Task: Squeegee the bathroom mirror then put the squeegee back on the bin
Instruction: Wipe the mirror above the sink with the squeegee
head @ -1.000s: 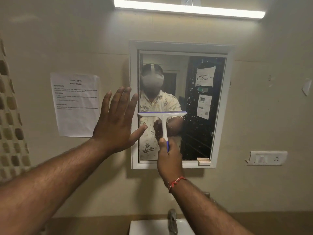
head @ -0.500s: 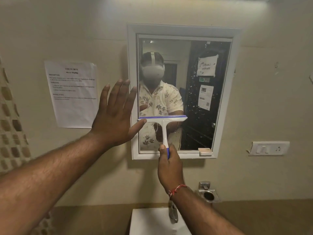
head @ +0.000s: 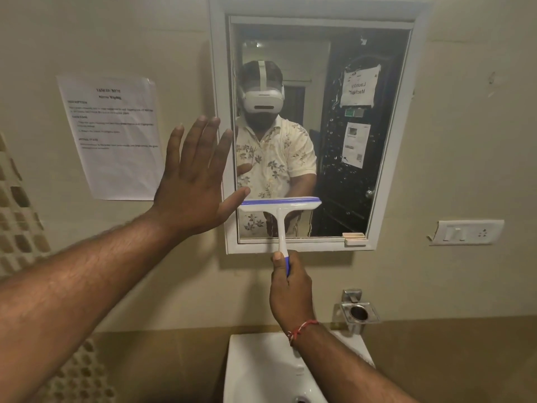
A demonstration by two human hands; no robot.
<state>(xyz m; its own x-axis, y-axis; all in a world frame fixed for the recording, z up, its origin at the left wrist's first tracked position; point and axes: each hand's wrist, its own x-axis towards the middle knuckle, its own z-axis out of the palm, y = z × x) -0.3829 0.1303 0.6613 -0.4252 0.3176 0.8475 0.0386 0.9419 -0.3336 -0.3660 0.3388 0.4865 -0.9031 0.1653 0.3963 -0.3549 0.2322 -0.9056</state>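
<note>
A: Where is the squeegee [head: 279, 209]?

B: On the mirror [head: 357, 158], low down on its left half. The blue-edged blade lies level across the glass, and the white handle runs straight down over the white frame [head: 215, 82] at the bottom.

A: Who has hold of it?

B: The right hand [head: 289, 292]. It is closed in a fist round the lower, blue end of the handle, below the frame, thumb lying up along the handle. A red thread bracelet [head: 302, 328] sits on that wrist.

A: And the left hand [head: 197, 181]?

B: Spread flat, fingers wide and straight, holding nothing. It lies over the frame's left side and the wall beside it; the thumb tip is just by the blade's left end. Whether the palm presses the wall, I cannot tell.

A: Any containers?

B: A white basin [head: 261, 367] under the mirror, its bowl mostly cut off by the edge of the view; only the drain shows at the bottom. To its right, a metal holder [head: 359, 311] on the wall, a round ring in a square plate, with nothing standing in it. A small beige piece [head: 354, 238] sits at the frame's lower right corner.

A: Anything else on the wall?

B: A printed sheet [head: 113, 135] left of the mirror and a switch plate [head: 467, 231] to the right.
</note>
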